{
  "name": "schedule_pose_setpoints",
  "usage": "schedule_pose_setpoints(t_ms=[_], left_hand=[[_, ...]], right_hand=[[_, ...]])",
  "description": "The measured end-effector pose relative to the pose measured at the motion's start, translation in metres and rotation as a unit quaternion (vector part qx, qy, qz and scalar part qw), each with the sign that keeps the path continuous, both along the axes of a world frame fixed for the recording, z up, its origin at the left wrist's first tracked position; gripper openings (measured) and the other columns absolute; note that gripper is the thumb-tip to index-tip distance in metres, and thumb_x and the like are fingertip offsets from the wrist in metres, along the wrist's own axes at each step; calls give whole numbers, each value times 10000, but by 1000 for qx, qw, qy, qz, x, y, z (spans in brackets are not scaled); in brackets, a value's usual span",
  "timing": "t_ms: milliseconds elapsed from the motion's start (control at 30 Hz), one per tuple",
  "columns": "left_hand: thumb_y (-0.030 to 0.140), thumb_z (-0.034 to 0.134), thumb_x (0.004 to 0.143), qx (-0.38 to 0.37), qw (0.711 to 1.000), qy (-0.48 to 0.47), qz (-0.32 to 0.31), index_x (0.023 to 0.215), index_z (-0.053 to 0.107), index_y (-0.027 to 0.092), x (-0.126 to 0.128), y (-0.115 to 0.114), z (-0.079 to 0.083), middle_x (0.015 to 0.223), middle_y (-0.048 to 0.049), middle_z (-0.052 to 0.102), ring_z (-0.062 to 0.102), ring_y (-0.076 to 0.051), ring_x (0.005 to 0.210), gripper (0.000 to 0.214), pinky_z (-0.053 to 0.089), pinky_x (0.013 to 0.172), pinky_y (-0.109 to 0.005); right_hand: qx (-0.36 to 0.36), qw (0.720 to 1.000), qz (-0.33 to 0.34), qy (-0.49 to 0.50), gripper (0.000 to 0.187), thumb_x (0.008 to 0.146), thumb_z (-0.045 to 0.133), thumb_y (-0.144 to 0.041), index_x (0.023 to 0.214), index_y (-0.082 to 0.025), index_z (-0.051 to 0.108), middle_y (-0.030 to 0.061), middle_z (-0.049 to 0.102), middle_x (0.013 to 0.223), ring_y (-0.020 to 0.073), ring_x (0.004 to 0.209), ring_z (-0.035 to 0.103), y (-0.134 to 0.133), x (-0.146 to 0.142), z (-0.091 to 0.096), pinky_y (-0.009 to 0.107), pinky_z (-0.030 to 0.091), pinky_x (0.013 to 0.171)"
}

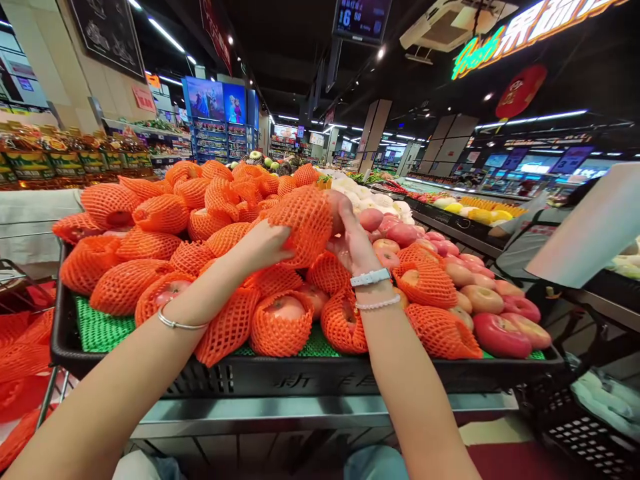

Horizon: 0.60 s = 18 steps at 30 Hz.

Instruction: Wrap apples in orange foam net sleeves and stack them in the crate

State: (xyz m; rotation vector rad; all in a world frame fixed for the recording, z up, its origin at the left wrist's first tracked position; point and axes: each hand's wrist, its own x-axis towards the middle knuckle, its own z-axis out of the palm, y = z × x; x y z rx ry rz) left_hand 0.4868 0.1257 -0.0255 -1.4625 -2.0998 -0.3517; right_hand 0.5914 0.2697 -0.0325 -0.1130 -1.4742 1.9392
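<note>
Between left hand (pixel 270 245) and right hand (pixel 353 233): foam net (pixel 304 223), orange, diamond mesh. Right of both: bare apples (pixel 501 335), red mottled with yellow. Below both: crate (pixel 245 377), black; liner (pixel 101 325), green mesh. Just behind right hand: strap (pixel 370 278), pale blue; beads (pixel 379 304), pale pink.

We're in a supermarket, apple crate (pixel 310 380) at six o'clock, price screen (pixel 363 19) at twelve, neon Fresh sign (pixel 477 53) at two.

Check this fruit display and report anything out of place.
Two orange foam nets lie among the bare apples toward the crate's right, looking odd because netted fruit otherwise fills the left. No spill shows.
</note>
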Motion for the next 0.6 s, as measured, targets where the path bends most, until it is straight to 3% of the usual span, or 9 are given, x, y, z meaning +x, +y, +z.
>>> schedule_pose_setpoints(t_ms=[167, 300, 467, 600], left_hand=[[230, 612, 733, -36, 998, -25, 48, 778, 623, 130, 4, 1, 3, 725, -90, 658, 654, -245, 709, 111, 503, 661, -316], [237, 614, 728, 4, 998, -46, 30, 752, 580, 153, 4, 1, 2, 700, -63, 635, 633, -221, 672, 94, 465, 604, -292], [188, 596, 701, 11, 997, -72, 1, 813, 597, 128, 4, 1, 0, 786, -99, 676, 664, -245, 732, 127, 480, 634, -302], [243, 607, 730, 9, 998, -58, -31, 873, 621, 110, 3, 1, -2, 877, -149, 705, 688, -296, 810, 196, 499, 691, -345]], right_hand=[[96, 995, -8, -3, 659, 711, 700, -573, 1265, -305, 464, 65, 444, 1483, 265, 1231, 533, 1, -4, -1, 456, 575, 890], [187, 979, -57, 65, 596, 756, 620, -652, 1205, -264, 559, 55, 522, 1423, 245, 1351, 447, 5, -8, -1, 482, 439, 1093], [271, 956, -96, 60, 649, 768, 571, -709, 1221, -244, 594, 67, 577, 1371, 245, 1342, 470, 5, -6, -3, 483, 309, 1181], [294, 955, -32, 35, 695, 771, 514, -761, 1215, -235, 608, 64, 597, 1356, 238, 1356, 465, 2, -8, -5, 464, 257, 1210]])
